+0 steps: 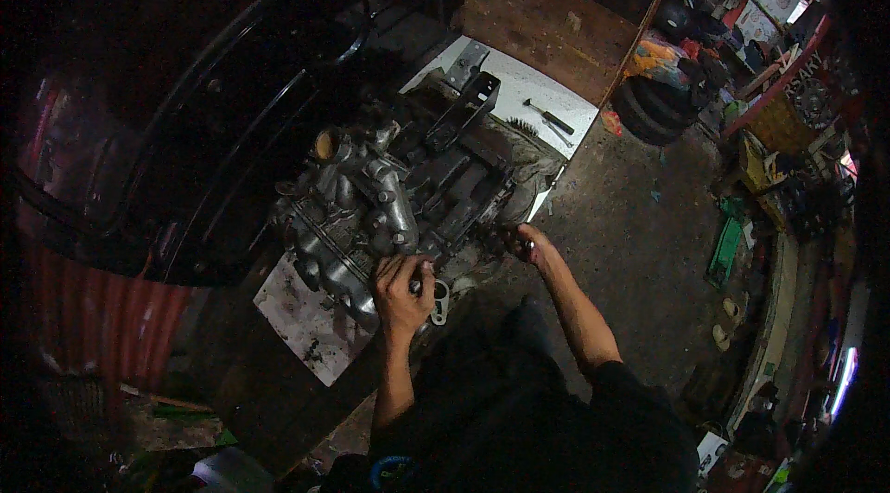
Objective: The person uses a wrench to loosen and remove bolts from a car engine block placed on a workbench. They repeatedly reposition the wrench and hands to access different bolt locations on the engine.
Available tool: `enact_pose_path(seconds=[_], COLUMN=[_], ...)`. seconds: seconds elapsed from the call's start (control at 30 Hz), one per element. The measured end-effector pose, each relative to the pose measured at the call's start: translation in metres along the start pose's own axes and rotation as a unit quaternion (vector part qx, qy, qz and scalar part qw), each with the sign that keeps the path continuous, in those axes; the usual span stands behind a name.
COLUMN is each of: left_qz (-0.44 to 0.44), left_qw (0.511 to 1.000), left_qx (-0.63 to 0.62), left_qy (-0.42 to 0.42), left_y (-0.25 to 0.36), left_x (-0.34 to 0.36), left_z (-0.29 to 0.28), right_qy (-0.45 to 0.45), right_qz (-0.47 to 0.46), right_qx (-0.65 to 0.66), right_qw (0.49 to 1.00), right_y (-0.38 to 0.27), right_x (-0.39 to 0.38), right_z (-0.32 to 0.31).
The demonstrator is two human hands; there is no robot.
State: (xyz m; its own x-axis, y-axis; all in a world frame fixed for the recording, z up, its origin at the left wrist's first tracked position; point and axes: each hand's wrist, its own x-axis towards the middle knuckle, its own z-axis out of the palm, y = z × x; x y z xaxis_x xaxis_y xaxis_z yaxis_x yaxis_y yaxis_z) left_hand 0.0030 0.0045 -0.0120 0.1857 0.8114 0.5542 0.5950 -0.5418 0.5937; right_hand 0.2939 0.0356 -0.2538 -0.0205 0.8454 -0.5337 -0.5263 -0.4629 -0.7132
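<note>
Head view — engine stands between left hand and black-handled tool.

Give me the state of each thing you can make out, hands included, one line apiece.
White sheet: flat, partly covered.
Lower sheet: dark-stained, partly covered.
Engine: grimy, resting partly over both sheets.
Left hand: curled at the engine's near end; grip unclear.
Right hand: curled, right of the engine; grip unclear.
Dark-handled tool: lying on the white sheet.
Slippers: unworn.
</note>
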Motion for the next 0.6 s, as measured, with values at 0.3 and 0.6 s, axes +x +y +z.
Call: enact_pose_path(seconds=[0.3,0.6], left_qz=[0.008,-0.014], left_qw=[1.0,0.999], left_qx=[0.019,0.039], left_qy=[-0.021,-0.017], left_y=[-0.003,-0.001], left_x=[-0.003,-0.006], left_z=[-0.001,0.001], right_qy=[-0.06,0.117], right_qz=[0.0,-0.177], right_qx=[0.005,-0.466], right_qw=[0.998,0.859], right_y=[-0.014,0.058], right_x=[0.006,0.006], right_z=[0.037,0.064])
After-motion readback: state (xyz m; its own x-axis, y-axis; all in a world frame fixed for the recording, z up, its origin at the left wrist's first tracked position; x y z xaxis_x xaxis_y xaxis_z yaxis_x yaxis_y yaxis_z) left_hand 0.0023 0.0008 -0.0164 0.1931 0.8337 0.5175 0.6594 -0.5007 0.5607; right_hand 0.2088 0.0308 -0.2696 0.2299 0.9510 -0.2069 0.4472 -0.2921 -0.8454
